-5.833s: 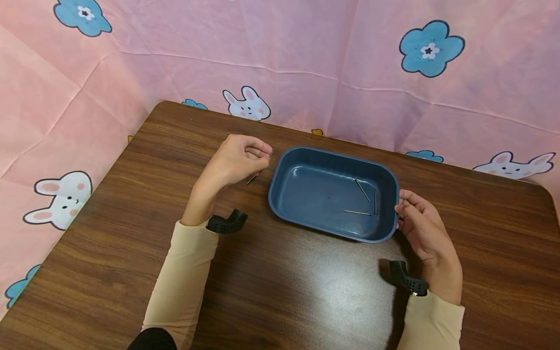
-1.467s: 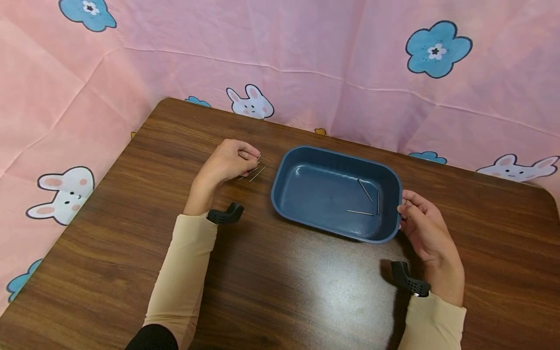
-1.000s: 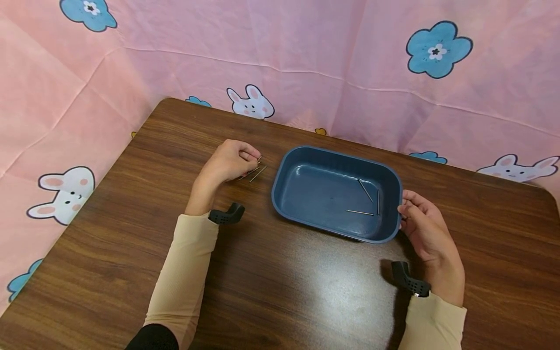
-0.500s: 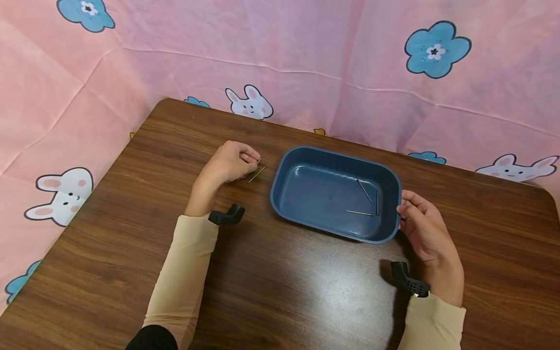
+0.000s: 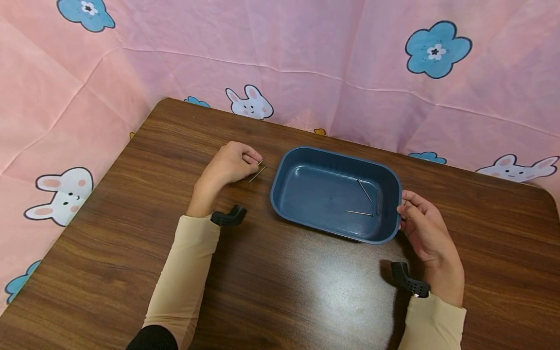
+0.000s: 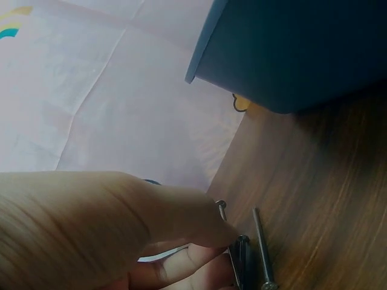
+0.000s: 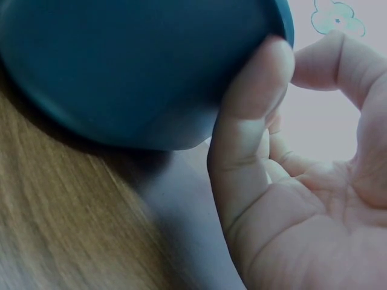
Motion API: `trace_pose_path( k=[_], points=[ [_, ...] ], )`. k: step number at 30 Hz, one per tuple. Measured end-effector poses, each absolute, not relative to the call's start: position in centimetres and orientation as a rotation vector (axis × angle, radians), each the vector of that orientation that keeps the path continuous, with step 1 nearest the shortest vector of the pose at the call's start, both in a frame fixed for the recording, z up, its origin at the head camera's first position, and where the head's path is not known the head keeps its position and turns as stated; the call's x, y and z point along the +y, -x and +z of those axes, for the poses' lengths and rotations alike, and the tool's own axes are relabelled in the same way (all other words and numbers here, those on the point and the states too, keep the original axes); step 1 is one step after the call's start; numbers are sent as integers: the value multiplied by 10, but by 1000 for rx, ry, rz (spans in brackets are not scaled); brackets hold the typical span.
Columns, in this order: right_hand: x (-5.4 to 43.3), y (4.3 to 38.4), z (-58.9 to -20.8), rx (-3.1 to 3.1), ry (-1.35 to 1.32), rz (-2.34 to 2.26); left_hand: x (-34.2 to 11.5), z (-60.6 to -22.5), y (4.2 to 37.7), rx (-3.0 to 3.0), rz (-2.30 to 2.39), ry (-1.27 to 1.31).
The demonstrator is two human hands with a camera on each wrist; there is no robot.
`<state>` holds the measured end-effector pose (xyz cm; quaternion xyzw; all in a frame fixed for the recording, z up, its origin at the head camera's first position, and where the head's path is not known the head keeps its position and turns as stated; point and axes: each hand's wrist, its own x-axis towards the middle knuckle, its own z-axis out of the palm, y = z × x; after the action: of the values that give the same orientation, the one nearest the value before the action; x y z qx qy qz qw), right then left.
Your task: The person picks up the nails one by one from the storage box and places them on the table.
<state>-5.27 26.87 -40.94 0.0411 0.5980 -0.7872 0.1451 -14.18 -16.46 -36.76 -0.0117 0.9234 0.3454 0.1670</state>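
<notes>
My left hand (image 5: pixel 234 163) is low over the table left of the bin, its thumb and fingers curled around a nail (image 6: pixel 221 205) whose head pokes out past the thumb tip. More nails (image 6: pixel 243 240) show close beside the fingertips, partly hidden by the hand. One loose nail (image 5: pixel 257 174) lies on the wood just right of them. The dark blue plastic bin (image 5: pixel 306 221) has three nails (image 5: pixel 359 212) in its right end. With thumb and fingers, my right hand (image 5: pixel 426 228) pinches the bin's right rim.
The brown wooden table (image 5: pixel 280 291) reaches back to a pink cloth (image 5: pixel 306 48) with rabbits and blue flowers. Each wrist carries a black camera mount (image 5: pixel 229 216).
Since the oldest frame my left hand has moved slightly left, away from the bin, to the loose nails. Lately its fingers have shifted only a little. The right hand keeps its grip.
</notes>
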Motion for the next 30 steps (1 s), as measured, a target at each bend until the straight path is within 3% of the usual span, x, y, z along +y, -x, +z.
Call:
trace_pose_path(
  k=[30],
  points=[
    [270, 53, -405, 1666, -33, -2279, -163, -367, 142, 2637, 949, 18]
  ],
)
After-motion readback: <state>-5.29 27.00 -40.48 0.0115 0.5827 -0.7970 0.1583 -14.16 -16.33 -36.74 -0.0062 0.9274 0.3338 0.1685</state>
